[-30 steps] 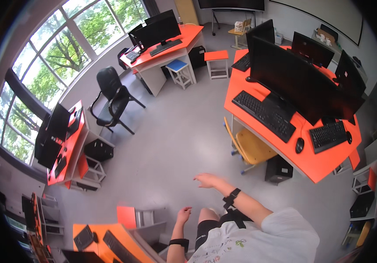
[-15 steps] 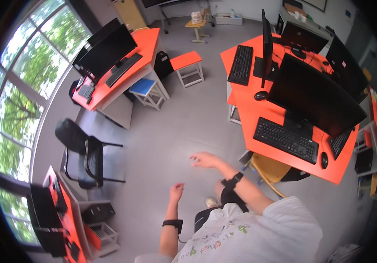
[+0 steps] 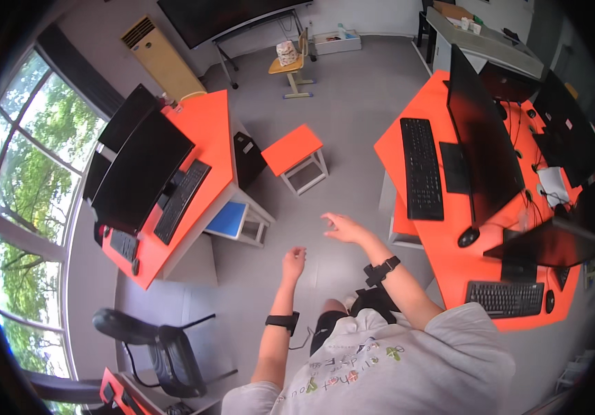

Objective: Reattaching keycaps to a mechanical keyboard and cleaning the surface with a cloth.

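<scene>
My left hand [image 3: 294, 263] is held over the grey floor with its fingers curled in; nothing shows in it. To its right and slightly farther forward, my right hand [image 3: 344, 227] has its fingers partly stretched and apart, holding nothing. Both hands touch nothing. Each forearm wears a black strap, the left strap [image 3: 282, 321] and the right strap [image 3: 380, 270]. Ahead of my hands stands a stool with an orange-red top [image 3: 293, 149] and pale legs. A blue-topped stool [image 3: 227, 220] is left of my left hand, partly under a desk.
An orange desk [image 3: 207, 131] with monitors and keyboards stands at left. Another orange desk [image 3: 415, 104] at right holds several monitors, keyboards and mice. A black armchair [image 3: 173, 353] is at lower left. Far ahead, a wooden chair [image 3: 287, 66] carries a bag.
I have moved forward: the stools and both desks are nearer, and the black chair has slid toward the lower edge. Both hands stay raised without anything in them.
</scene>
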`<act>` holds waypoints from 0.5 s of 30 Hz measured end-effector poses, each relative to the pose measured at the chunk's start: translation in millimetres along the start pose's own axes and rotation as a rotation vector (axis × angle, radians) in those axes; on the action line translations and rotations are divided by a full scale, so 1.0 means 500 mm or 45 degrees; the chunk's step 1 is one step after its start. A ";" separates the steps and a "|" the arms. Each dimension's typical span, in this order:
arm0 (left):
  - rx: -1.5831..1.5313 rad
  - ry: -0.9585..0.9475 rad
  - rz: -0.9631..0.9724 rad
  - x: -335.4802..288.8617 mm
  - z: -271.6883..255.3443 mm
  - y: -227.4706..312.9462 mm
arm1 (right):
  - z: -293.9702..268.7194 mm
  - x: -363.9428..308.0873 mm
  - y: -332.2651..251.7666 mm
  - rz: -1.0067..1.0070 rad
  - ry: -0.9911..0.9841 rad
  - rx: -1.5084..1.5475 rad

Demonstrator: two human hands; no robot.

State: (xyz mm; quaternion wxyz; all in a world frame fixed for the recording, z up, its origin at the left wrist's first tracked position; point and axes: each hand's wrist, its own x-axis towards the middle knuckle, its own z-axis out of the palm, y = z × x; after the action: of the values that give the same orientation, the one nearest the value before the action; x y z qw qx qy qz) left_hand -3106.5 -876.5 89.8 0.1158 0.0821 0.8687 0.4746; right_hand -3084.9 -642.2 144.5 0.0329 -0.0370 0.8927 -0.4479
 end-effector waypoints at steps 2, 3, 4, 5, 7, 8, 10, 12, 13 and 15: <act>-0.078 -0.017 0.000 0.148 -0.005 0.038 | -0.043 0.125 -0.004 0.069 0.057 0.083; 0.005 -0.017 0.053 0.227 -0.013 0.037 | -0.049 0.194 -0.006 0.127 0.064 0.082; 0.088 -0.036 0.113 0.309 -0.020 0.058 | -0.055 0.261 0.012 0.200 0.085 0.083; 0.195 -0.071 0.136 0.395 -0.020 0.083 | -0.068 0.329 0.035 0.208 0.091 0.081; 0.166 -0.064 0.230 0.572 -0.014 0.151 | -0.119 0.481 0.092 0.163 0.142 0.047; 0.135 -0.041 0.308 0.661 -0.009 0.188 | -0.153 0.554 0.112 0.178 0.167 0.040; 0.059 -0.036 0.313 0.822 -0.007 0.245 | -0.212 0.687 0.119 0.231 0.382 -0.051; 0.140 -0.082 0.458 0.988 0.001 0.283 | -0.285 0.802 0.127 0.352 0.497 0.030; 0.122 -0.067 0.438 1.062 0.008 0.304 | -0.334 0.856 0.127 0.385 0.532 0.071; 0.118 -0.124 0.459 1.199 0.031 0.364 | -0.435 0.940 0.148 0.447 0.628 0.084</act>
State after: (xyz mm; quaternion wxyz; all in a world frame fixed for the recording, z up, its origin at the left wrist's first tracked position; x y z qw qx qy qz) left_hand -3671.7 -615.0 161.3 0.0668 0.2643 0.8542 0.4428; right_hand -3575.3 -469.4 202.9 -0.1068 0.2289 0.8515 -0.4595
